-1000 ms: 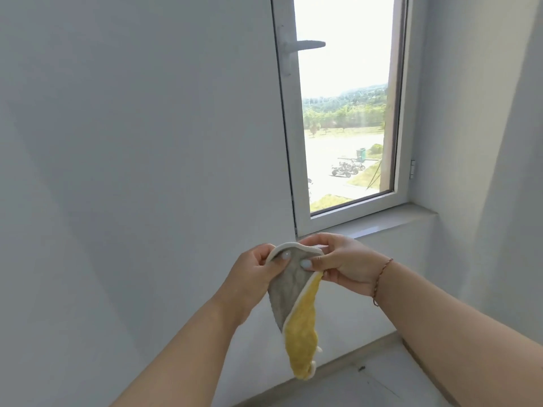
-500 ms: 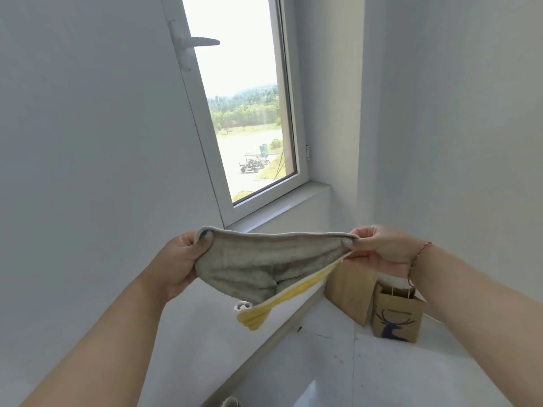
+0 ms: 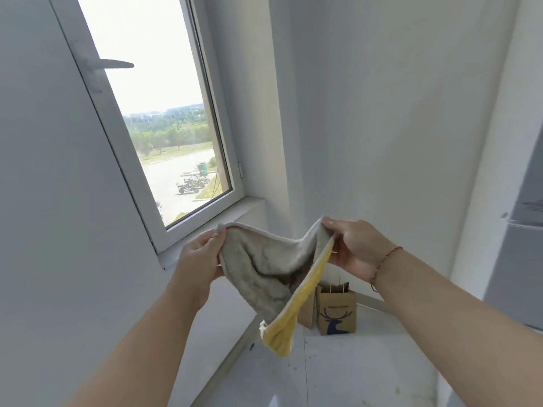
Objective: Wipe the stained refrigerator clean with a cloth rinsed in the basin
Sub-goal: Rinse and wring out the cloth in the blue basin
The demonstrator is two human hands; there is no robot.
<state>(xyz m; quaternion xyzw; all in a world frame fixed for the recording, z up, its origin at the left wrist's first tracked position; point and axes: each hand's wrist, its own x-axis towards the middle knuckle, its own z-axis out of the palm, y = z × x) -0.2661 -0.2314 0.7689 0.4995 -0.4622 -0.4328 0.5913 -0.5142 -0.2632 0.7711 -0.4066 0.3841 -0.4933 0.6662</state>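
Now view has swung right, both hands, left hand (image 3: 197,261) and right hand (image 3: 354,248), pinching the slack grey-and-yellow terry cloth (image 3: 273,273) by its top corners, grey fridge (image 3: 520,245) edging in, wiping not started.

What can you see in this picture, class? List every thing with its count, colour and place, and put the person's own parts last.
grey-and-yellow terry cloth: one, grey face with a yellow underside, held up in the middle between both hands
brown paper bag with a dark blue deer print: one, on the floor in the corner, behind the cloth
white-framed window: one, left wall, with a white handle
pale grey appliance with dark smears: one, right edge, only partly in view
red string bracelet: one, right wrist
left hand: one, pinches the cloth's left corner
right hand: one, pinches the cloth's right corner
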